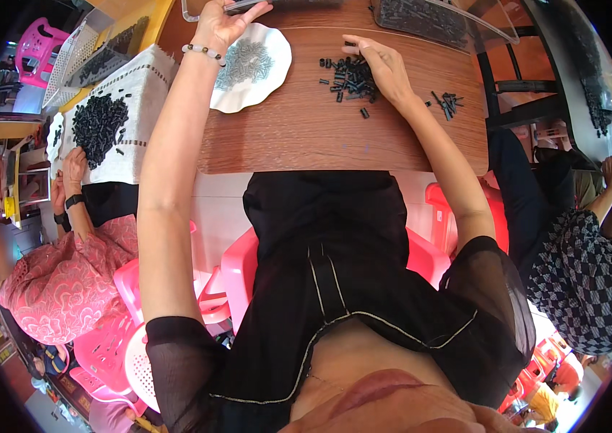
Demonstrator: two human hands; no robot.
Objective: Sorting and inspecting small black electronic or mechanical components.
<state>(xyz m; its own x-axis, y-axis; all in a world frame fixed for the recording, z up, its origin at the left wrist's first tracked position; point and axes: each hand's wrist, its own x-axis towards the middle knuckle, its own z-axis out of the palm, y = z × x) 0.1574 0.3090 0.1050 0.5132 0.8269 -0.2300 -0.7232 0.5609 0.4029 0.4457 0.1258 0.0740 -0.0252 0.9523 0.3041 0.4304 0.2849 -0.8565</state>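
Observation:
My left hand (228, 24) reaches to the top edge of the picture, past the white scalloped plate (277, 65). Its thumb points right beside something dark, and its other fingers are partly cut off by the frame. A heap of small grey, screw-like pieces (249, 60) lies on the plate. To the right, my right hand (386, 68) rests over a pile of short black tubular pieces (349, 81). Its fingertips pinch what looks like one small black piece. Several thinner black pieces (448, 105) lie right of that forearm.
Clear plastic bins with dark pieces (425, 22) stand at the far side of the brown wooden table (306, 144). On the left, a co-worker's hand (75, 164) is beside a black heap (100, 121) on white cloth. Another person (583, 270) sits at right. Pink chairs (239, 263) stand below.

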